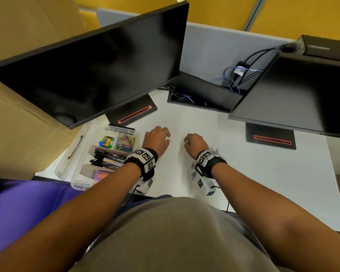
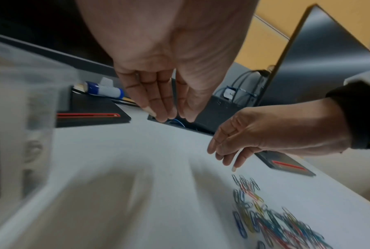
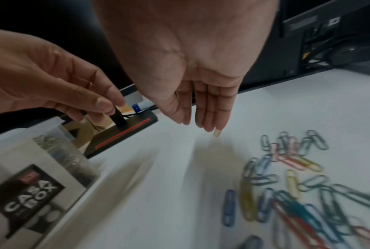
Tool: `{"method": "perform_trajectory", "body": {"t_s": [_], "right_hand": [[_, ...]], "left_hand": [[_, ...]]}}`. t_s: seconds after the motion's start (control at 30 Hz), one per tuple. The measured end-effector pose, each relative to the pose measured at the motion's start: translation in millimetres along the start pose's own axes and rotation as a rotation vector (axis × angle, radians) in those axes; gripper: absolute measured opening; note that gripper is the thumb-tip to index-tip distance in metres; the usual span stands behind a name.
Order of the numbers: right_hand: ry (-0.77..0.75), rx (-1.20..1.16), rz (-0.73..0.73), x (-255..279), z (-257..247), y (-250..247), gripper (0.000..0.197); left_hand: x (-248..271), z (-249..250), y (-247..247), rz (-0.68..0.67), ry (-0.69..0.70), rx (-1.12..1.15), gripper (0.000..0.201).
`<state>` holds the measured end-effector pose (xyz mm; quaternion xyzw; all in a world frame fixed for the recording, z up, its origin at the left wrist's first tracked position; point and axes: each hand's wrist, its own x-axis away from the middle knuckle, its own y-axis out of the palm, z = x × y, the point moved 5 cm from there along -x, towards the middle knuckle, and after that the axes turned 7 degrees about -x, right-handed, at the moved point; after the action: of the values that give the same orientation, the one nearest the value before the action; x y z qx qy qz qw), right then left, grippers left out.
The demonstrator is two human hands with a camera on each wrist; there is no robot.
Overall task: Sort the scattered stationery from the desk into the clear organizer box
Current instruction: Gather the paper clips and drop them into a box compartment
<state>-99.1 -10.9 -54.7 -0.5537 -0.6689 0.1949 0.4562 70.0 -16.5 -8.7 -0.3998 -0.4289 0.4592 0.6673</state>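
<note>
Organizer box (image 1: 82,154) holds markers (image 1: 106,157), paper clips (image 1: 126,141); more clips (image 3: 286,182) loose on desk (image 1: 243,173); 2 hands, left hand (image 1: 156,141) and right hand (image 1: 194,143), slack-fingered, empty.

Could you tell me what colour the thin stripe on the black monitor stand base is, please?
Red: a thin red stripe along the flat black monitor stand base, clearest in the right wrist view.

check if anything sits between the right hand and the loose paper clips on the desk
Nothing visible does. The right hand hangs above bare desk, and the paper clips lie just beside and below it, with no object in the gap. The clear box is on the other side.
</note>
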Motion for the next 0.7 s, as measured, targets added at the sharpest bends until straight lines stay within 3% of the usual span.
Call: {"method": "perform_trajectory", "body": {"t_s": [0.2, 0.4, 0.57, 0.7], "right_hand": [[0.107, 0.132, -0.105, 3, 67, -10, 0.034], [0.255, 0.208, -0.087, 9, 118, -19, 0.036], [0.117, 0.201, -0.138, 3, 124, -20, 0.037], [-0.047, 0.197, -0.2, 2, 126, -17, 0.039]], "left_hand": [[-7, 31, 42, -0.215, 0.058, -0.034, 0.037], [-10, 56, 81, -0.4, 0.121, -0.108, 0.068], [2, 71, 117, -0.592, 0.225, -0.215, 0.116], [5, 82, 137, -0.61, 0.265, -0.268, 0.129]]}}
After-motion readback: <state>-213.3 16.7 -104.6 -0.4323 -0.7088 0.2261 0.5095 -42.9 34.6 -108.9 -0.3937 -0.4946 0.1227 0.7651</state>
